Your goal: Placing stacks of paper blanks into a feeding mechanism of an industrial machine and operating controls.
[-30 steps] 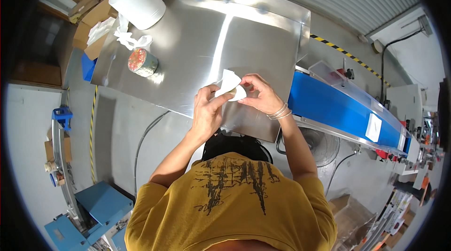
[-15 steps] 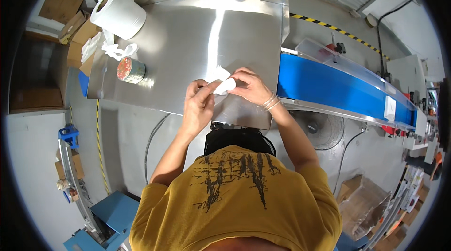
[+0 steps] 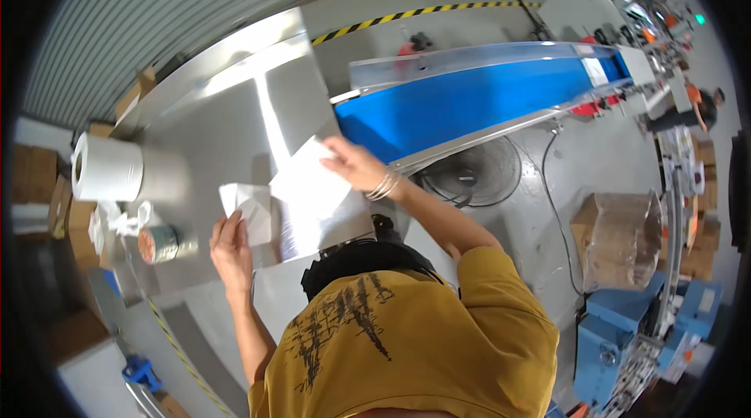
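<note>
Over the metal table (image 3: 172,136) my right hand (image 3: 356,165) pinches the edge of a flat white sheet (image 3: 313,181), roughly square, which looks like paper. My left hand (image 3: 231,250) holds a second, smaller white sheet (image 3: 254,213) with a fold in it, between thumb and fingers. A narrow gap parts the two sheets near the table's front edge. To the left of my left hand lies a short round roll (image 3: 159,244), greenish with a reddish end. Behind it stands a large white roll (image 3: 108,167), with crumpled white scraps (image 3: 123,220) between them.
A blue conveyor belt (image 3: 469,97) with a clear side guard (image 3: 469,58) runs off rightward from the table's end. Below it stands a floor fan (image 3: 469,175). Cartons in clear plastic (image 3: 622,234) are at the right, and a person (image 3: 696,111) is far off.
My hands were together on bunched white material; now they are apart, each with a sheet, the right one spread flat. The view has swung right, so the table sits further left.
</note>
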Demonstrator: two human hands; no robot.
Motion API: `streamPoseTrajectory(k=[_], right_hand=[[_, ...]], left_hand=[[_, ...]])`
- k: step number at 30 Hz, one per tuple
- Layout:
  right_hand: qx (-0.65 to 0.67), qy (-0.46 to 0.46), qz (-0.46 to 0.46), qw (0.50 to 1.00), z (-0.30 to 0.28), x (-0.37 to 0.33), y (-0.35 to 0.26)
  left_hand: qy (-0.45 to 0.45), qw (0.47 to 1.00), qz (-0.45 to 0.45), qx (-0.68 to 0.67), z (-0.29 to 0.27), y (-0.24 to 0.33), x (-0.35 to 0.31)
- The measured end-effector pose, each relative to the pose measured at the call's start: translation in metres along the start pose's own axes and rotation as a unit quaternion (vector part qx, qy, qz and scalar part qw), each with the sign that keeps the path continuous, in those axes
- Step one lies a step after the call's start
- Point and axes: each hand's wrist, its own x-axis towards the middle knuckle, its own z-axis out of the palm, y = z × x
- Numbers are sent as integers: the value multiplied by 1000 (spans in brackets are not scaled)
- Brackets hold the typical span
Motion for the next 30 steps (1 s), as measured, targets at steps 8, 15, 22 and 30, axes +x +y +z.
streamPoseTrajectory(k=[8, 15, 22, 30], right_hand=[[-351, 409, 100, 836, -275, -38, 118], [-482, 448, 56, 751, -300, -51, 77], [281, -76, 61, 955, -142, -32, 9], [3, 51, 29, 998, -151, -49, 42]], left_hand=[[19, 998, 58, -25, 17, 35, 3], [-28, 979, 197, -49, 35, 73, 13], [-356, 797, 10, -488, 107, 142, 54], [-393, 763, -110, -500, 178, 166, 79]])
